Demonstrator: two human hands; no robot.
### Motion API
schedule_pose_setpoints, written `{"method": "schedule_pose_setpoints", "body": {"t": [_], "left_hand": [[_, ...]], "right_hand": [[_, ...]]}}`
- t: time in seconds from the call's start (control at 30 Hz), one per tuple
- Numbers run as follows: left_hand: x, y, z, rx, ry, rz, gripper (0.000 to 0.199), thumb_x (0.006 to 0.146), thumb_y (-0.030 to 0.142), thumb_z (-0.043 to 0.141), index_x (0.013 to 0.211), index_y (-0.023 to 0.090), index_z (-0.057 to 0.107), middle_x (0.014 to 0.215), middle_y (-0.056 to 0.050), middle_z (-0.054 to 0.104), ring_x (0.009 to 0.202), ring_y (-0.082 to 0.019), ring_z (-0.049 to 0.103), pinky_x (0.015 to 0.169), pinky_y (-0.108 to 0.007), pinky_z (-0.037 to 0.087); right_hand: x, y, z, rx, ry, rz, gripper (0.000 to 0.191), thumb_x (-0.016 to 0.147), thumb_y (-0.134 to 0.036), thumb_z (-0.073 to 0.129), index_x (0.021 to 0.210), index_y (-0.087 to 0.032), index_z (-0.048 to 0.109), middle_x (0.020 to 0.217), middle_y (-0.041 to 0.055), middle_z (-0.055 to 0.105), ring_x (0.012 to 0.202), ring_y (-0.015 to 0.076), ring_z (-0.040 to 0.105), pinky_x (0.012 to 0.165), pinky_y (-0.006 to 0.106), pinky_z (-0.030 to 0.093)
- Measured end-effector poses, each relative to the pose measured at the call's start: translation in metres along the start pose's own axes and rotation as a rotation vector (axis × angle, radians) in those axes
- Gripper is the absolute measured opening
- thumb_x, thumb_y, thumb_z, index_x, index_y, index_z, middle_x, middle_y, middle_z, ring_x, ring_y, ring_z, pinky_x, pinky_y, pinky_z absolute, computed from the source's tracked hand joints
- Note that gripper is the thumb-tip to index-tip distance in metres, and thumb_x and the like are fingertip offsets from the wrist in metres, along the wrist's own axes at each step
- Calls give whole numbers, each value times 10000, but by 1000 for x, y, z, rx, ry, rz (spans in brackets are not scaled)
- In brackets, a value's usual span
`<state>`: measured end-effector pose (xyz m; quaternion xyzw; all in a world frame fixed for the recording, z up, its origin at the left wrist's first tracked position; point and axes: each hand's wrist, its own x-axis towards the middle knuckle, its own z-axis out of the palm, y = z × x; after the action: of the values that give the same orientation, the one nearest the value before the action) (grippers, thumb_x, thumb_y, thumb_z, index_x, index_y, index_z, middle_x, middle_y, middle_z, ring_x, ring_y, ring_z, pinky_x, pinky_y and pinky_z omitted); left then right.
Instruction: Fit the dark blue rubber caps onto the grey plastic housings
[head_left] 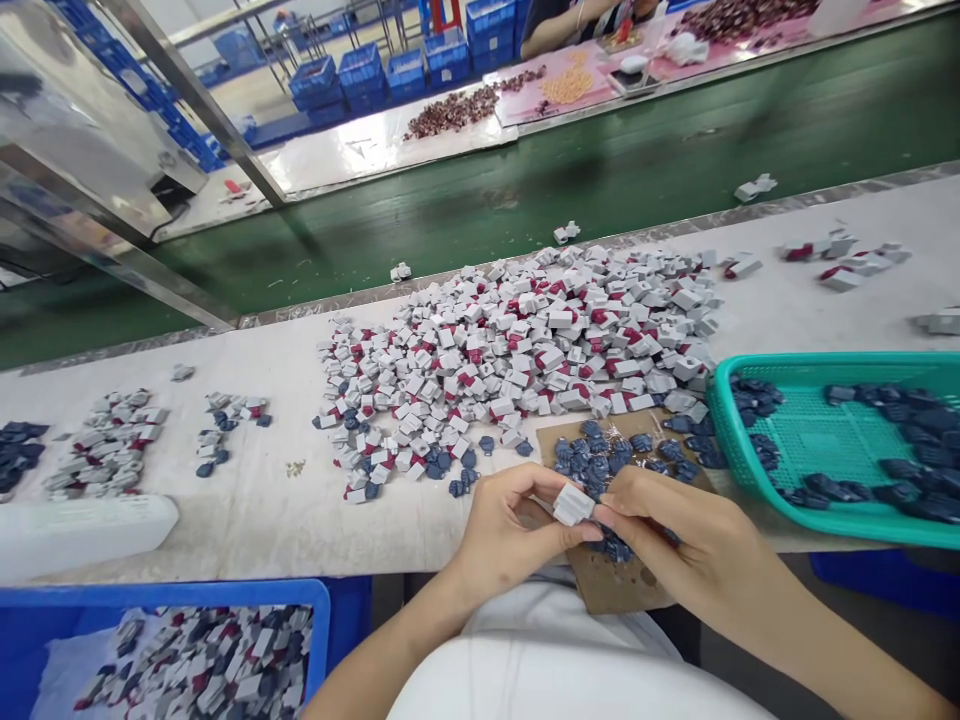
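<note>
My left hand [499, 535] pinches a small light grey plastic piece [572, 505] between thumb and fingers, in front of my body. Right at its other end, the fingertips of my right hand [686, 525] are pressed together; what they grip is hidden. Under both hands lies a brown cardboard sheet [619, 592] carrying a heap of dark blue plastic parts [592, 455]. Beyond it spreads a big pile of light grey pieces [517, 345], many with dark red parts showing.
A green basket [832, 525] with dark blue parts stands at the right. At lower left, a blue bin [321, 640] holds mixed pieces. Smaller grey clusters [112, 440] lie left on the table. Past the table runs a green conveyor belt [480, 205]; a co-worker's arm [559, 32] shows beyond.
</note>
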<state>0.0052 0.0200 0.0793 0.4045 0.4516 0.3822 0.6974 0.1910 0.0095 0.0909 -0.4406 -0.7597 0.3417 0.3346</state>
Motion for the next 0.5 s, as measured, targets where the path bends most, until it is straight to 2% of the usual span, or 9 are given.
{"method": "schedule_pose_setpoints", "body": {"t": [0.23,0.3,0.4,0.5], "left_hand": [[4,-16,4,-42,50,-16,484,552,472,912,753,168,593,725,-16,646,716,-153,602,660,-251,478],[3,-15,2,-13,-6,-47,467,620,489,861,798,182,558,739,-1,610,690,-141,573,632,-246,461],[1,-10,0,124,-132,-65,307,783,401,696,878,213,473,673,59,493,538,-93,417,519,-222,355],[3,-4,1,309,-150,79,171,781,274,572,846,223,422,629,69,412,538,-100,334,523,-235,283]], "right_hand": [[5,9,10,142,12,127,341,994,-311,478,679,-193,531,658,-6,542,591,108,499,548,227,397],[7,9,8,193,2,178,380,993,-392,506,675,-194,568,646,-5,560,586,111,515,538,228,396],[15,8,5,277,58,268,511,947,-602,544,642,-194,585,567,-7,511,521,112,461,491,246,354],[31,4,11,409,197,399,635,860,-808,486,711,-204,616,676,30,594,644,152,549,581,260,444]]}}
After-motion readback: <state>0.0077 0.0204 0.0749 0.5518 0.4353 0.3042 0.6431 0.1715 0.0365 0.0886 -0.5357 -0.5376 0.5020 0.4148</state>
